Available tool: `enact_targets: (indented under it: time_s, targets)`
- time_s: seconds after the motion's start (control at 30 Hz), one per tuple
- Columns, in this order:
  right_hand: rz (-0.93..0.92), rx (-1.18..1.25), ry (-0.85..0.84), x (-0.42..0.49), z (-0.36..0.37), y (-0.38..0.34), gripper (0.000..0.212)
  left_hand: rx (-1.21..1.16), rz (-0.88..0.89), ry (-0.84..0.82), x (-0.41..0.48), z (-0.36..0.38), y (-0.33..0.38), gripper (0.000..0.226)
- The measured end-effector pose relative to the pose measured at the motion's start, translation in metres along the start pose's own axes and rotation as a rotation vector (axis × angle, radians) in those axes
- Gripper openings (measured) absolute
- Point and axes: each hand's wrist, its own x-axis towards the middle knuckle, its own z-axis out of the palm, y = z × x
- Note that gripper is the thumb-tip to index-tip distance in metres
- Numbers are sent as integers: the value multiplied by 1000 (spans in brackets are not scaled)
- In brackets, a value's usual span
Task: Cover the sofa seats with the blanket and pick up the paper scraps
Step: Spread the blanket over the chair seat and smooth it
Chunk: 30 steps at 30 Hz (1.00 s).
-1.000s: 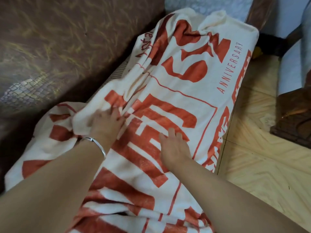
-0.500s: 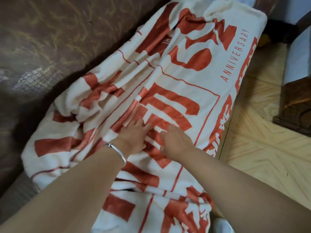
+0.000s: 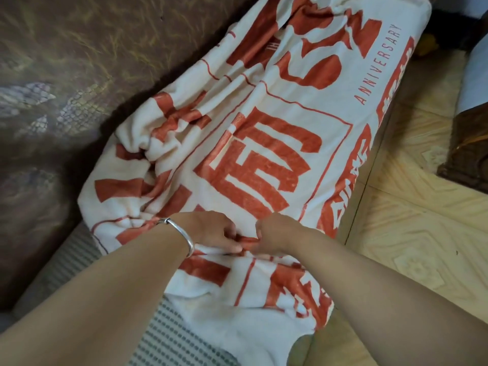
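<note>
Blanket [image 3: 277, 143] cream, red print, rumpled on sofa seat [image 3: 169, 336] | left hand [image 3: 211, 231], right hand [image 3: 280, 235]: fingers pinching its fold

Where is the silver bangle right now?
Head view, lower centre: the silver bangle circles the left wrist, just behind the left hand pinching the blanket.

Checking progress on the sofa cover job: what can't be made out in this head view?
All head view:
- No paper scraps show; the blanket would hide any beneath.
- Fingertips of the left hand and right hand: curled into a blanket fold, blurred.
- Far end of the sofa seat: cut off by the top edge.
</note>
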Motion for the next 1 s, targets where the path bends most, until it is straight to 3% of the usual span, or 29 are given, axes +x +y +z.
enact_targets:
  time_s: [0.1,0.23,0.3,0.37,0.47,0.53,0.57,0.63,0.73,0.8,0.87,1.0]
  targets:
    - [-36,-73,38,-7,18,-1,10,17,3,39,-11,19,1,43]
    - [-66,152,183,-24,23,-7,19,-32,-31,307,-21,42,12,24]
    - [-124,295,124,-42,28,-15,35,-74,-100,384,-30,46,17,26]
    - [-170,224,18,-57,48,-27,28,-58,-168,410,-35,53,18,21]
    - [-159,-119,99,-63,82,-38,35,30,-181,252,-42,68,16,24]
    - [-139,-59,131,-60,82,-42,26,40,-64,197,-46,78,9,40]
    - [-144,4,73,-59,78,-42,15,-3,-8,194,-50,83,6,40]
    - [-150,27,-66,-58,69,-42,22,21,30,177,-57,92,3,44]
    - [-205,-15,-212,-67,73,-44,12,294,-3,151,-68,108,6,78]
    - [-178,-29,-283,-76,92,-48,17,405,19,195,-73,120,10,68]
    - [-148,-35,-275,-81,107,-56,29,370,40,208,-78,128,7,42]
    - [-49,91,-46,-75,114,-65,36,241,-144,-94,-87,132,-1,28]
